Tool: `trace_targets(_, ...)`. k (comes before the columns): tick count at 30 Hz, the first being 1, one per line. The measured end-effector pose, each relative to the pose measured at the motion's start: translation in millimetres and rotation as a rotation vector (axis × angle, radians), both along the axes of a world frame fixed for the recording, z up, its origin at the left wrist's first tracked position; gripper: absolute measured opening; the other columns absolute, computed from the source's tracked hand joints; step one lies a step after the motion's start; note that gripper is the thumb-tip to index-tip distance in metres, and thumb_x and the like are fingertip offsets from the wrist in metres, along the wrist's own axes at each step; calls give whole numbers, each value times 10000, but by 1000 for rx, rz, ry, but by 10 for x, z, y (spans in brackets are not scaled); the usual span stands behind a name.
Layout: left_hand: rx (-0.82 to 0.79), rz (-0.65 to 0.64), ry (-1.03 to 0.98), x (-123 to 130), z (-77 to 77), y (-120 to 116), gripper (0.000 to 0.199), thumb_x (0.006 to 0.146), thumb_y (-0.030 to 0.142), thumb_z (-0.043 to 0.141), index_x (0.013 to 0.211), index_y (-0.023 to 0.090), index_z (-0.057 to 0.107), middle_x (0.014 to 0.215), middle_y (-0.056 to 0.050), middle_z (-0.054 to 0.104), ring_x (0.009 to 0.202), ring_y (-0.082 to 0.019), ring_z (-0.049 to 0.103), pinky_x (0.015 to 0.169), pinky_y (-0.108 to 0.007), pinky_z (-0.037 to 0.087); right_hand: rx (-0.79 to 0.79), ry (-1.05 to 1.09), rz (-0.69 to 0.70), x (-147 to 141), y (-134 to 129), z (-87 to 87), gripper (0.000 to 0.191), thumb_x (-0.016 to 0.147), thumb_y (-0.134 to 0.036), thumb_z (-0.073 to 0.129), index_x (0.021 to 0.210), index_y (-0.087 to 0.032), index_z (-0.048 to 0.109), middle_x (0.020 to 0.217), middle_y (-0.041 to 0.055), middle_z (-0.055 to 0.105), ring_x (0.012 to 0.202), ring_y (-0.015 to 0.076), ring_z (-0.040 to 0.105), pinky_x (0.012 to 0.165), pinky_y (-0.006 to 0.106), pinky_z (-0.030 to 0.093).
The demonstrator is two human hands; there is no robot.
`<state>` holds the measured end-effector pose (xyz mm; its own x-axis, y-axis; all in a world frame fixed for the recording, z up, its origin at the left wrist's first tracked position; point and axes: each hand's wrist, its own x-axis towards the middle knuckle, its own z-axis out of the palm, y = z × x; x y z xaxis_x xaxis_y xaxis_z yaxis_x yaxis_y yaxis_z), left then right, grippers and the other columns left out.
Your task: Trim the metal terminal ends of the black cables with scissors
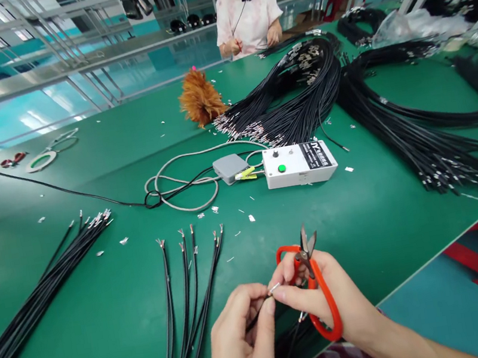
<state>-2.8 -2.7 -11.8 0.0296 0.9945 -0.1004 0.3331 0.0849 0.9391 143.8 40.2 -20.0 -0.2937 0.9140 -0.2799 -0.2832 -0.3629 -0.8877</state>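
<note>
In the head view my left hand (pixel 244 336) pinches a thin black cable (pixel 253 323) close to its stripped end. My right hand (pixel 329 291) has red-handled scissors (pixel 329 304) hooked over its fingers, blades parted and pointing up and away. Its thumb and forefinger meet at the pale cable tip, touching or very near my left fingertips. Left of my hands lie several black cables (pixel 189 296) with frayed, split ends. More cable ends pass beneath my right hand, partly hidden.
A white control box (pixel 300 164) with a green button sits ahead, beside a grey pedal (pixel 230 168). Large black cable bundles (pixel 293 92) lie behind and right; another bundle (pixel 54 275) lies left. A brown feather duster (pixel 200 97) stands beyond. Across the green table (pixel 115 144) is a person (pixel 247 17).
</note>
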Motion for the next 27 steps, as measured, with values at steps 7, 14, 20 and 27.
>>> trace_targets(7, 236, 67, 137, 59, 2, 4, 127, 850, 140, 550, 772, 205, 626, 729, -11, 618, 657, -157, 591, 624, -232, 478, 134, -278, 40, 46, 17, 78, 151, 686, -139, 670, 673, -200, 532, 679, -24, 610, 653, 139, 561, 653, 266, 460)
trace_targets(14, -74, 171, -116, 49, 51, 16, 110, 845, 282, 591, 813, 188, 638, 587, 33, 553, 495, -113, 529, 453, -194, 417, 174, -303, 96, 119, 60, 22, 131, 762, -268, 667, 730, -205, 557, 717, -21, 601, 672, 139, 548, 660, 259, 445)
trace_targets(20, -277, 320, -323, 19, 188, 46, 225, 803, 391, 643, 817, 169, 608, 520, 64, 509, 361, -38, 385, 358, -142, 280, 364, -806, 352, 335, 107, 11, 274, 731, -347, 715, 627, -206, 504, 644, -36, 517, 563, 115, 434, 522, 242, 311)
trace_targets(27, -323, 213, -371, -3, 110, 79, 298, 775, 447, 669, 809, 153, 630, 527, 66, 473, 396, -32, 335, 353, -129, 239, 486, -880, 468, 223, 100, 103, 428, 683, -481, 742, 556, -198, 447, 571, -48, 470, 532, 102, 350, 493, 237, 231)
